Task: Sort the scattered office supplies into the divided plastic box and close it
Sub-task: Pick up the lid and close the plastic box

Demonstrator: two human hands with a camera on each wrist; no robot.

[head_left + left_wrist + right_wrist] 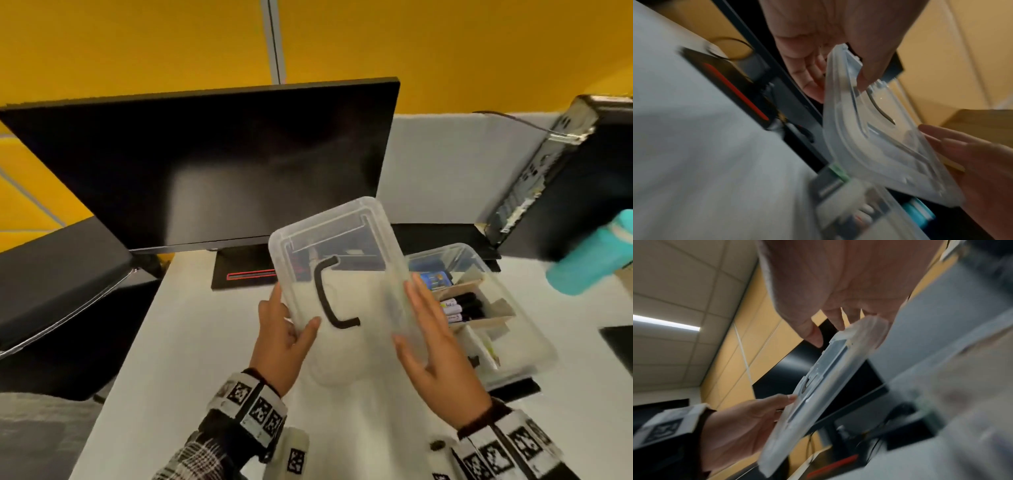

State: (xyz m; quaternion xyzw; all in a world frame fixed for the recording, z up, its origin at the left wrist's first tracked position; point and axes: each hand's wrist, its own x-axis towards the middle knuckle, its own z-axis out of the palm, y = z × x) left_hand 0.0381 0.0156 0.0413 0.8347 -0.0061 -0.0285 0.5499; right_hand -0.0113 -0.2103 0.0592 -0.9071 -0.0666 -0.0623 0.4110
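A clear plastic lid [342, 274] with a black handle [325, 298] is held tilted in the air, above the white table [205, 342]. My left hand [294, 308] pinches its left edge, thumb on top and fingers beneath. My right hand [416, 318] presses straight fingers against its right edge. To the right stands the divided clear box [534, 353], uncovered, with black markers [462, 306] and a blue item [435, 279] in separate compartments. The left wrist view shows the left hand [840, 78] on the lid [869, 146]. The right wrist view shows the lid [818, 386] edge-on.
A dark monitor [222, 164] on a black base [246, 270] stands just behind the lid. A computer tower [555, 171] and a teal bottle [596, 257] are at the right. A black chair [61, 291] sits left of the table.
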